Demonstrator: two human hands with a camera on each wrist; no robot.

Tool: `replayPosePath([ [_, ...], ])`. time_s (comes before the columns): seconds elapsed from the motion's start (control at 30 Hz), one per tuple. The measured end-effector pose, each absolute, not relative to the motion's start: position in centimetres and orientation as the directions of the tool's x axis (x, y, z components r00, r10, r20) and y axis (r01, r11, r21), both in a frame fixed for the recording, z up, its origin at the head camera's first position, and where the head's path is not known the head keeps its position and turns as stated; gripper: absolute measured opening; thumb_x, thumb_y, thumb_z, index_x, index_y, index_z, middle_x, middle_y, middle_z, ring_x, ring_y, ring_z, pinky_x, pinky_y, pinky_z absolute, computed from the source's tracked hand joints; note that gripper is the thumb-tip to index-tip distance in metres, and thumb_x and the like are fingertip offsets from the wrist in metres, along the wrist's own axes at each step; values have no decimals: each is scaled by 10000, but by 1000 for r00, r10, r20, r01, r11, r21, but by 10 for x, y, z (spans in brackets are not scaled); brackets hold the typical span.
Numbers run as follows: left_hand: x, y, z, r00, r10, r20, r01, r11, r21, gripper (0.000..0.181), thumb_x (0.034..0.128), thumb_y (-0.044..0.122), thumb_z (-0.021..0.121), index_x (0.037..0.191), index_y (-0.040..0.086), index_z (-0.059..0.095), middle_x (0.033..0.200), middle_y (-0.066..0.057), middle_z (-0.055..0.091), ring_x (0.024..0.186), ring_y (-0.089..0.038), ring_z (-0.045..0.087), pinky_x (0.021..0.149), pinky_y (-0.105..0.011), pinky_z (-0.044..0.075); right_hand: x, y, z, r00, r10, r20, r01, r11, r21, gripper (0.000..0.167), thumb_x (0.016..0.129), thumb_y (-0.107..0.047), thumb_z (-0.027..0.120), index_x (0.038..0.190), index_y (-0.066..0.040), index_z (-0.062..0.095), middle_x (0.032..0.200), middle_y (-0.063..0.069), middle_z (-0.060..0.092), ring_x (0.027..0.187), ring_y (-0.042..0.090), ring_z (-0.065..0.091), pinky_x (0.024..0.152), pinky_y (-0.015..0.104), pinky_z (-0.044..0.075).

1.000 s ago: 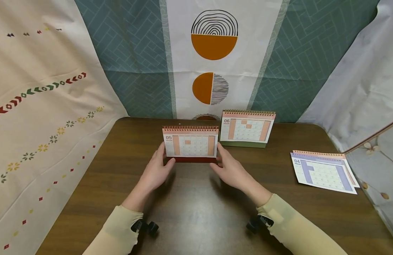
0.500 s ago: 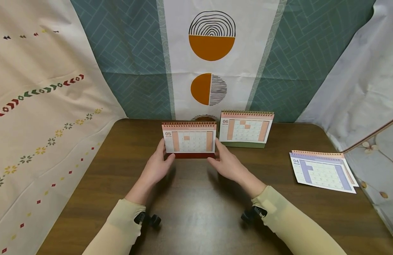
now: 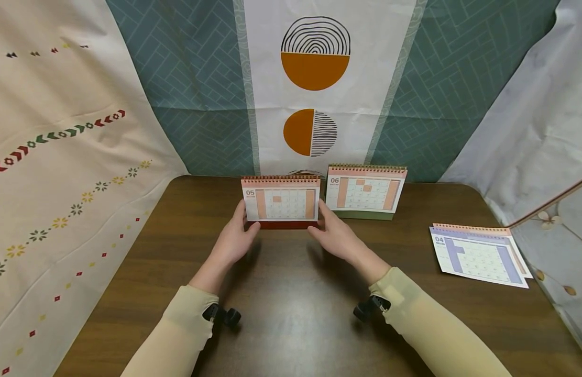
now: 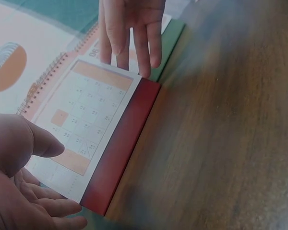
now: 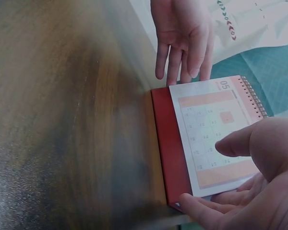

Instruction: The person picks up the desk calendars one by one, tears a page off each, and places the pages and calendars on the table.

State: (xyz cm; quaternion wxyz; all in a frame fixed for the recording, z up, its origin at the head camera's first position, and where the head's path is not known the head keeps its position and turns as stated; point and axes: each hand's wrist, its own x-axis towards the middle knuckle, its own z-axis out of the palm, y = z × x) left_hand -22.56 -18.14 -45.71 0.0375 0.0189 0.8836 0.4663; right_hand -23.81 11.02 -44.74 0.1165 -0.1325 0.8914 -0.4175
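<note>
A desk calendar (image 3: 288, 201) showing page 05 stands upright on its dark red base at the back of the table. My left hand (image 3: 235, 235) lies along its left side and my right hand (image 3: 337, 234) along its right side. In the left wrist view the fingers (image 4: 55, 206) are fairly straight at the calendar's edge, and the thumb is held out before the page. In the right wrist view the other fingers (image 5: 206, 208) touch the opposite end of the base. Just right of it stands a second calendar (image 3: 366, 191) with page 06 and a green base.
On the right side of the table (image 3: 291, 324) lie loose calendar sheets (image 3: 476, 256), a purple 04 page on top of an orange-edged one. Patterned cloth (image 3: 201, 104) hangs behind the table's back edge, and more cloth borders both sides.
Between both hands, the 05 calendar has slid back toward the hanging cloth, coming closer in line with the 06 calendar. The 06 calendar and the loose sheets stay put.
</note>
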Motion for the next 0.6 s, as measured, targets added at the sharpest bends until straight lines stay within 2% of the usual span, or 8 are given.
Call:
replayPosePath([
  [0.6,-237,-182,-456,-995,78,-64,-14,524,852,849,1147,211,590,1777,109,32,1769,-209,320,1620,-356,342,1261,-594,334,-247,107,-443,-936,-334,-111,-124,608,-784,876,1136,-324,601,1770,-57,57,1828,158,163,1525,374,496,1247,553,374],
])
